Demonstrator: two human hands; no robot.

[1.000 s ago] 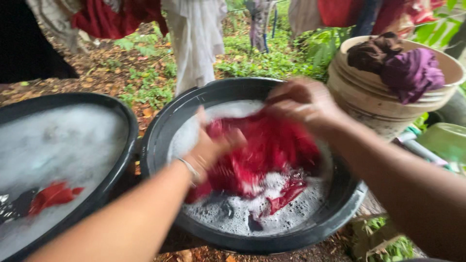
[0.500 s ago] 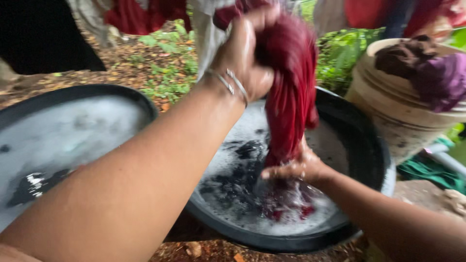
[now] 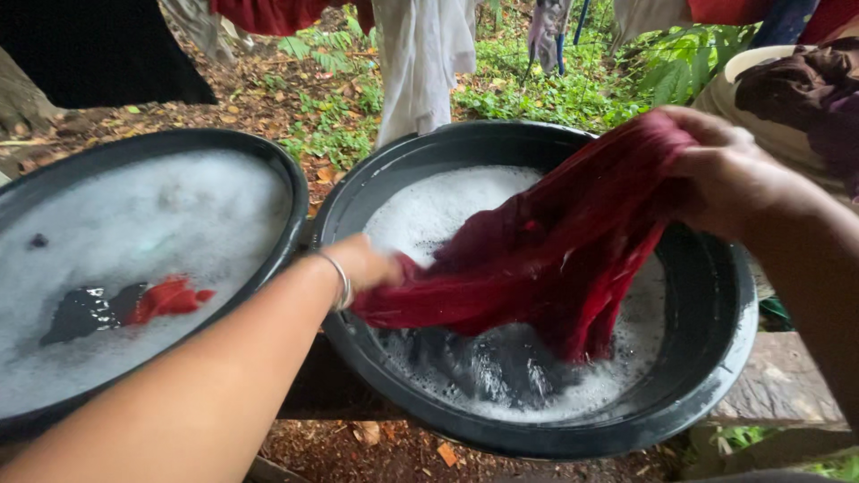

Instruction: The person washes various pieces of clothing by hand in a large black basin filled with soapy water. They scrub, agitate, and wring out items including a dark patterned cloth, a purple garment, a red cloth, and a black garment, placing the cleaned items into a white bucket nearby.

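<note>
L hand (image 3: 367, 266), metal bangle (image 3: 340, 280) on wrist, grip clamped on low end of wet red cloth (image 3: 555, 250). Cloth stretched above black basin (image 3: 716, 358) w/ suds + dark water, on a counter. R hand (image 3: 734, 174) clamped on top end. L: second sudsy basin (image 3: 286, 179). Far: beige bucket (image 3: 716, 89) w/ clothes, hanging white garment (image 3: 420, 63).

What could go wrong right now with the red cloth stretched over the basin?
The wet red cloth is held taut between the left hand and the right hand; a slip could drop it and splash suds. Its top end sits over the black basin's far rim, so it may drip outside. The basin's near edge seems to overhang its support, so a hard tug might tip it.
</note>
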